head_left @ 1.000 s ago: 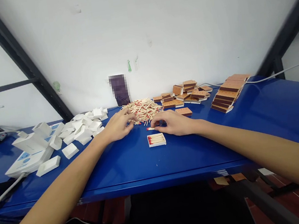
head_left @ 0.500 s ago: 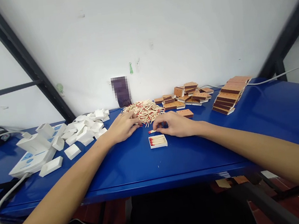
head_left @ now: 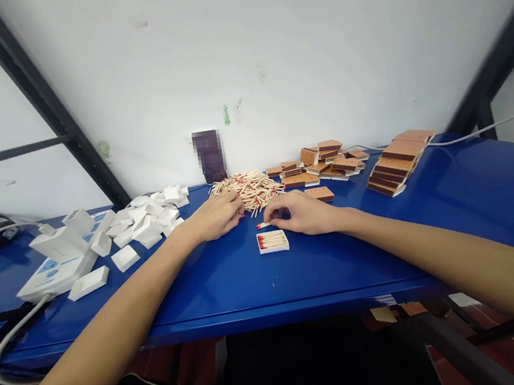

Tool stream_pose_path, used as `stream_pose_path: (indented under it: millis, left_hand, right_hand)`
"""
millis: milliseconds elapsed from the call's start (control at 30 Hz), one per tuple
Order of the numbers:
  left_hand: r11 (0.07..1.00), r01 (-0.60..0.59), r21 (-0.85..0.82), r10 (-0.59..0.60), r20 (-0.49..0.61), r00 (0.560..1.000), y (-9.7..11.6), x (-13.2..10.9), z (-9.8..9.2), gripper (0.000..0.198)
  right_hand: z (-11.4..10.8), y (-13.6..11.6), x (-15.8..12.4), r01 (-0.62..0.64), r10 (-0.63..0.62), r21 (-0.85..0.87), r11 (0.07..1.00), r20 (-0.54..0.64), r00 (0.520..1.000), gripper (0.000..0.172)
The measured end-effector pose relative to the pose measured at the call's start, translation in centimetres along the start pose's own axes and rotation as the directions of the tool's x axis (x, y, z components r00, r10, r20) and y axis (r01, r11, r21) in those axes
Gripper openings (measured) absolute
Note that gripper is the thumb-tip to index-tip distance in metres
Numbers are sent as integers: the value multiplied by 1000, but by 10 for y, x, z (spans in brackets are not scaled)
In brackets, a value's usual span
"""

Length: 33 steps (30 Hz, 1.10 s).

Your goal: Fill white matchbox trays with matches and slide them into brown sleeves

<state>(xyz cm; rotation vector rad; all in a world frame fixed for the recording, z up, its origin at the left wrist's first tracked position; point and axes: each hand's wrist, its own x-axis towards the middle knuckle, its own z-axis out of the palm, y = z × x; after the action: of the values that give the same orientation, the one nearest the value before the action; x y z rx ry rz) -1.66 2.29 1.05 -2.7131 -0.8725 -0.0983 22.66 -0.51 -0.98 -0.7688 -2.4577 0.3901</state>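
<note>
A heap of loose red-tipped matches [head_left: 256, 187] lies against the back of the blue table. At the heap's left front edge, my left hand [head_left: 219, 215] is closed, fingers curled toward the thumb, and red match heads peek out at its fingertips. Thumb and fingers of my right hand [head_left: 300, 212] pinch a few matches [head_left: 262, 225], their red heads pointing left. Just below them, a white matchbox tray [head_left: 274, 250] sits on the table, with several matches lying side by side in it, heads to the left.
White empty trays [head_left: 147, 222] are piled on the left, beside a white charger and box [head_left: 59, 272] with cables. Brown matchbox sleeves [head_left: 329, 164] lie behind my right hand; a leaning row of sleeves [head_left: 397, 161] stands farther right. A dark pixelated object [head_left: 210, 154] rests against the wall.
The fingers of my left hand have drawn a little closer together by the heap. My right hand keeps its pinch on the matches, and the tray has stayed put.
</note>
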Motion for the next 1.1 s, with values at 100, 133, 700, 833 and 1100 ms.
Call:
stream_pose_path:
  millis: [100,133,700,833,1100]
  left_hand:
    - [996,5,-89,-4,18,1000,0,-2,-2,16]
    - [994,7,-112,-5,21,1000,0,-3,-3,16]
    - [920,-21,-392,-84,-248,965,19,-3,-4,7]
    - [836,21,-549,-195,-260,946,30,1,-2,10]
    - [694,8,-720,-296,-275,915,31,2,6,25]
  right_hand:
    - [0,0,0,-6,6,-2,1000,6,1000,16]
    - [0,1,0,-9,9,-1,1000,8,1000,16]
    - [1,4,1,16,-16,-16,1000,-3,1000,18]
    - [0,3,1,12,-12,-2,1000,0,1000,16]
    - [0,1,1,-30,30,74,997,10,1000,15]
